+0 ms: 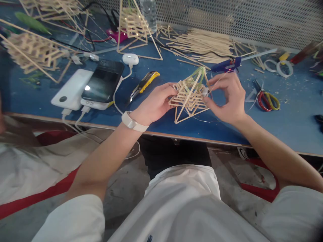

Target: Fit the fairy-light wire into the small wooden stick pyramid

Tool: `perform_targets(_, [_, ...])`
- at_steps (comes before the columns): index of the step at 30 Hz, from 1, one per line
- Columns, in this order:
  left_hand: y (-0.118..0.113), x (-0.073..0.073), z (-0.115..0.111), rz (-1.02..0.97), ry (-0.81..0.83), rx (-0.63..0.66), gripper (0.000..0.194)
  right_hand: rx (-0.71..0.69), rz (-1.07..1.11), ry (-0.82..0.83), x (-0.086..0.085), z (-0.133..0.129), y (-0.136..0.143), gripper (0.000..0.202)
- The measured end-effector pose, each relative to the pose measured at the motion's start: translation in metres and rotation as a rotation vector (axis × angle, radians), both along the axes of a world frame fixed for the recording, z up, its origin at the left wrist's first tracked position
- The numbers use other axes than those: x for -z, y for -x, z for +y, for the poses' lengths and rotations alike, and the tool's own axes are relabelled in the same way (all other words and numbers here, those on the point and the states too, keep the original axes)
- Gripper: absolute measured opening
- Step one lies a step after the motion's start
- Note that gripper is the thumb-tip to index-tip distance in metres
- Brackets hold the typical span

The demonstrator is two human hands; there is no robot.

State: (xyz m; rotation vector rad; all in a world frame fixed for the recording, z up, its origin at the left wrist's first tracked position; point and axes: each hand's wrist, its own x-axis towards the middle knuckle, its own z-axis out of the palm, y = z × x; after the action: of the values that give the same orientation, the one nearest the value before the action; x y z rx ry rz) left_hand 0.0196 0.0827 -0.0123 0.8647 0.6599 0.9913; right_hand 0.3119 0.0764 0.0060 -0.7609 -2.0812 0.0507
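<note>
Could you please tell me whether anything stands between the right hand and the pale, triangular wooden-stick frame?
A small whitish piece sits where the right hand meets the right side of the pale, triangular wooden-stick frame; nothing else visible stands in the way.

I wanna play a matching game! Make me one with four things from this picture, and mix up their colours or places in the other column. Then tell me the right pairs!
Things:
1. Stick frame nearest the person
2. Glue gun
3. Scissors
4. Wristband

Colours and places:
A. White
B. One red handle and one yellow handle
C. Between the left hand and the right hand
D. Dark blue

Right pairs: 1-C, 2-D, 3-B, 4-A
</note>
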Motion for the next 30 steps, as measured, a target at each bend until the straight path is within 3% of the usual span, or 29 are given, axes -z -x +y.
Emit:
perform_targets(3, [0.000, 0.000, 0.000, 0.000, 0.000, 0.000, 0.008, -0.011, 0.065, 0.218, -0.006, -0.005, 0.006, 0.037])
perform_targets(5, [0.000, 0.000, 0.000, -0.006, -0.003, 0.001, 0.010, -0.014, 0.043, 0.311, -0.010, -0.006, 0.006, 0.036])
perform_targets(14, [0.000, -0.003, -0.001, -0.028, 0.017, 0.008, 0.008, 0.022, -0.043, 0.241, -0.011, 0.007, 0.000, 0.016])
perform_targets(19, [0.000, -0.006, -0.003, -0.002, 0.031, -0.002, 0.006, 0.068, -0.065, 0.315, -0.004, 0.011, -0.009, 0.021])
perform_targets(26, [-0.001, -0.008, -0.005, 0.010, 0.013, -0.012, 0.007, -0.170, 0.035, 0.481, -0.003, 0.018, -0.021, 0.035])
perform_targets(30, [-0.001, -0.007, -0.004, 0.021, 0.008, -0.007, 0.007, -0.170, 0.060, 0.544, -0.006, 0.025, -0.027, 0.027])
